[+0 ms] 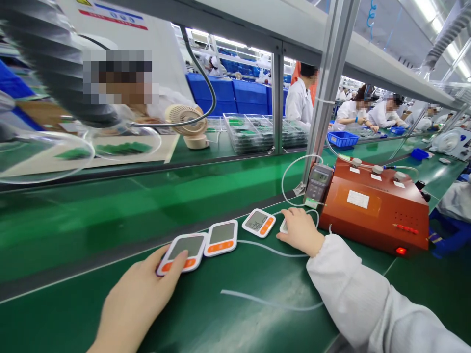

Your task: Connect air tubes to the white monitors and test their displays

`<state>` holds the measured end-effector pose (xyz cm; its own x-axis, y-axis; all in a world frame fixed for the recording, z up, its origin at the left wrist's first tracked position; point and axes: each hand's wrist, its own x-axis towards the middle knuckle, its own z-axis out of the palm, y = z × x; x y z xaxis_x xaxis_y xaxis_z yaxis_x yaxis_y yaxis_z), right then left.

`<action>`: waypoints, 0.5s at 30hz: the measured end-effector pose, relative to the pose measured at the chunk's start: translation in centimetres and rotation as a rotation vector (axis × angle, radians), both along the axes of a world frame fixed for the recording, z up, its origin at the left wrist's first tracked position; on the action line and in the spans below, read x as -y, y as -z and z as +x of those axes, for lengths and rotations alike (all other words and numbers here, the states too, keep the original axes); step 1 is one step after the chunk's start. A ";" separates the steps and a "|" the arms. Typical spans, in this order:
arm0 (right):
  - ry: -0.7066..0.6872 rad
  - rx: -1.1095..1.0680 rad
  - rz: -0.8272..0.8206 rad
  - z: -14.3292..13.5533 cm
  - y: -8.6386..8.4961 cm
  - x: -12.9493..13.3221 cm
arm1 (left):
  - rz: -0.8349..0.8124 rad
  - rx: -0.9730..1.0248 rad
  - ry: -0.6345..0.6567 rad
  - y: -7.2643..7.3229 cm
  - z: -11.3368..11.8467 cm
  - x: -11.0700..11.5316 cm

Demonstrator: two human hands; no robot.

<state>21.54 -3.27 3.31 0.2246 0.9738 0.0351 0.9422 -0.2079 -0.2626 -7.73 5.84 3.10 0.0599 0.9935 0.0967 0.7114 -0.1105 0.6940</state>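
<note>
My left hand (pixel 147 282) is closed on a white square digital meter (pixel 187 247) with a grey screen and orange buttons; its thumb lies over the front. Touching or nearly touching that meter's right edge is a second one (pixel 221 238), its screen blank. A third meter (pixel 258 223) shows digits and lies between my hands. My right hand (pixel 301 230) has its fingers curled over another white meter (pixel 283 226), mostly hidden beneath them. Thin clear tubing (pixel 272 249) runs from beside the second meter toward my right wrist.
A loose tube end (pixel 239 294) lies nearer me on the green bench. At the right stand a grey handheld gauge (pixel 317 181) and an orange-brown box (pixel 375 206) with knobs. Beyond the green conveyor (pixel 147 196) are a small fan (pixel 187 122), clear trays (pixel 250 132) and co-workers.
</note>
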 end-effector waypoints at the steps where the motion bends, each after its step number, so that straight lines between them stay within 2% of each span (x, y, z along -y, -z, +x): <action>1: 0.005 0.000 0.003 0.0 -0.1 0.0 | 0.017 -0.105 0.005 -0.1 0.0 0.2; 3: 0.021 0.004 0.008 -0.1 -0.3 0.0 | 0.079 -0.293 -0.006 -0.3 0.3 0.8; 4: 0.030 0.001 0.021 -0.1 -0.4 0.0 | 0.141 -0.306 -0.005 -0.4 0.5 1.2; 6: 0.027 -0.058 0.122 -0.5 -0.6 0.0 | 0.277 -0.219 0.009 -0.4 1.3 2.2; 8: -0.023 -0.204 0.314 -1.1 -0.6 0.2 | 0.292 -0.011 0.115 -0.2 2.6 3.5; 11: -0.160 -0.467 0.538 -2.8 -0.3 0.8 | -0.008 0.287 0.349 0.5 5.1 5.8; 13: -0.261 -0.576 0.544 -4.0 0.1 1.3 | -0.194 0.375 0.447 0.9 6.4 7.1; 15: -0.353 -0.644 0.484 -5.0 0.6 1.7 | -0.292 0.416 0.490 1.1 7.1 7.8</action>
